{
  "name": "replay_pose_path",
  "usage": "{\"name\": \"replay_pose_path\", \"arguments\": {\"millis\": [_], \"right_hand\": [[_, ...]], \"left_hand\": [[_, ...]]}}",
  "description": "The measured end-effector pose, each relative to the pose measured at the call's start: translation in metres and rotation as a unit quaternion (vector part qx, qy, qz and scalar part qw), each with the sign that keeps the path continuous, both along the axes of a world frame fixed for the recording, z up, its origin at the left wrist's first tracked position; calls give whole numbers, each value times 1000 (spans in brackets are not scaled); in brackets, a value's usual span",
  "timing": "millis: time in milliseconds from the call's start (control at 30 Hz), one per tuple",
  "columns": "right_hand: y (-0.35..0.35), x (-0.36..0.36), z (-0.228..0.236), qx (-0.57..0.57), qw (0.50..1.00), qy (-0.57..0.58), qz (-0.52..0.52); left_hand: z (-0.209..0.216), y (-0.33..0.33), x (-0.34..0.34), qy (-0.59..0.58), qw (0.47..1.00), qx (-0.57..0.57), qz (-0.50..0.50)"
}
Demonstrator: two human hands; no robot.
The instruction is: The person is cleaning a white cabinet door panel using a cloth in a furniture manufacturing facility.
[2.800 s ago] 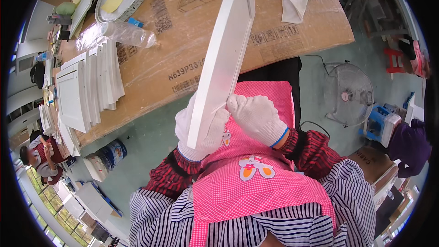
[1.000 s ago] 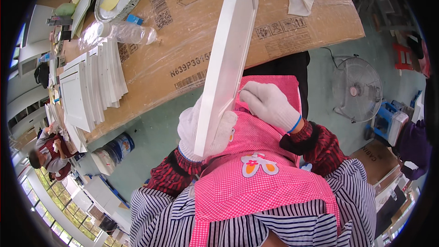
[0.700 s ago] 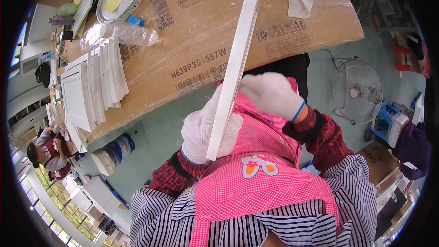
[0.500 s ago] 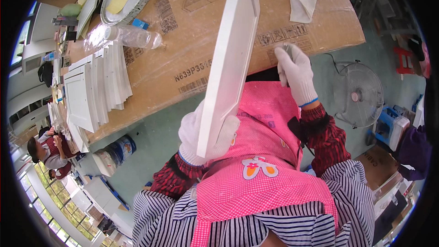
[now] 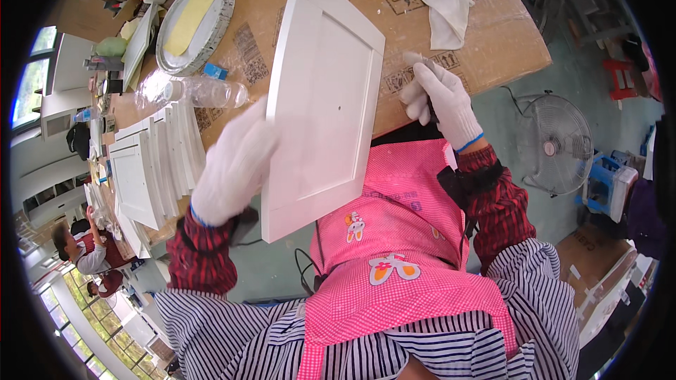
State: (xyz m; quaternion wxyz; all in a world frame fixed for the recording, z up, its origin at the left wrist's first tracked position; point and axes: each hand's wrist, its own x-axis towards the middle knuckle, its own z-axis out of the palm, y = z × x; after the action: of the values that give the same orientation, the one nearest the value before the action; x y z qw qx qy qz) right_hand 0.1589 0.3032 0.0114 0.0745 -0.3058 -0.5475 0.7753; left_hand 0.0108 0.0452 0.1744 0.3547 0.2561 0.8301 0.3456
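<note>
A white cabinet door panel [image 5: 327,109] with a raised frame stands tilted in front of me, its recessed face with a small dark mark turned to the right. My left hand [image 5: 236,162], in a white knit glove, grips its left long edge; the fingertips are partly hidden. On the other side, apart from the panel, my gloved right hand [image 5: 440,98] is raised with bent fingers. Something small and greyish shows between its thumb and fingers, too little to name.
Cardboard covers the table [image 5: 493,63]. More white panels [image 5: 151,169] stand in a row at left. Behind them are a clear plastic bottle [image 5: 208,91] and a round tub lid [image 5: 211,35] with yellow paper. A white cloth [image 5: 440,0] lies at the back; a fan [image 5: 556,144] stands right.
The panel has turned from nearly edge-on to showing its framed face. My left hand has moved from its lower end up to its left edge. My right hand has shifted slightly.
</note>
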Motion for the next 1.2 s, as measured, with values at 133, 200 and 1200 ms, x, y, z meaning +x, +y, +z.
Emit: {"name": "replay_pose_path", "arguments": {"millis": [133,200,1200], "right_hand": [[-1,19,13,62,990,-123,21],[-3,32,9,81,989,-121,-11],[-19,-18,-40,659,716,122,195]], "left_hand": [[-9,34,-31,21,999,-21,-18],[-15,33,-37,-29,999,11,41],[-163,-7,-31,81,957,-178,215]]}}
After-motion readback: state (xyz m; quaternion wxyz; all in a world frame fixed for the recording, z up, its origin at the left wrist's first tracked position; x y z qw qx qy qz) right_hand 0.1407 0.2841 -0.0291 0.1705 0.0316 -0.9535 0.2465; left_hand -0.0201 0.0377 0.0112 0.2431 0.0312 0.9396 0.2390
